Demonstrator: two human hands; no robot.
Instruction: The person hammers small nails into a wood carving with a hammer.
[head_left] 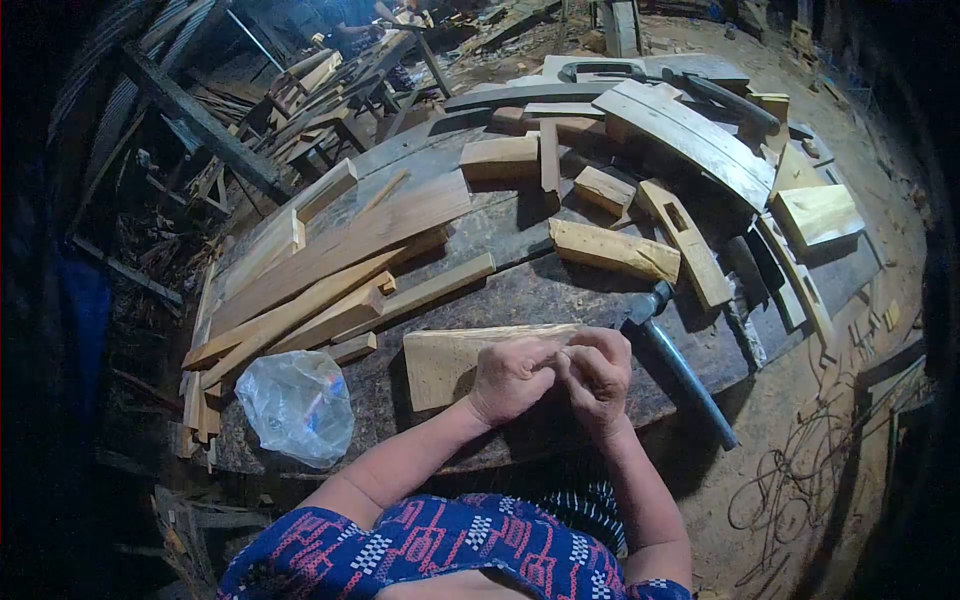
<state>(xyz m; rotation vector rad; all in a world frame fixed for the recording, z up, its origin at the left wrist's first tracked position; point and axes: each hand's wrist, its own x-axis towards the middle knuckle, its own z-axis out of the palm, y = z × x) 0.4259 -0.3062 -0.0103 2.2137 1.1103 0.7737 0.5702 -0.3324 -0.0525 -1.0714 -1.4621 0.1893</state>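
Observation:
Both hands meet over the near edge of the workbench. My left hand (515, 378) is closed, its fingers curled and touching the other hand. My right hand (597, 378) is closed as well, with thumb and fingers pinched together. Whatever lies between the fingertips is too small to make out. Behind and under the hands lies a pale wooden block (436, 368). To the right a hammer (685, 368) rests with its head on the bench and its handle pointing toward the near right edge. A clear plastic bag (296, 408) with something red and blue inside sits at the left.
Long boards (340, 245) lie across the left of the workbench (500, 290). Wooden blocks (614, 250), a mortised piece (686, 243) and a wide curved board (688, 140) lie beyond and right. A clamp (720, 100) is at the back. A person (350, 35) is far off.

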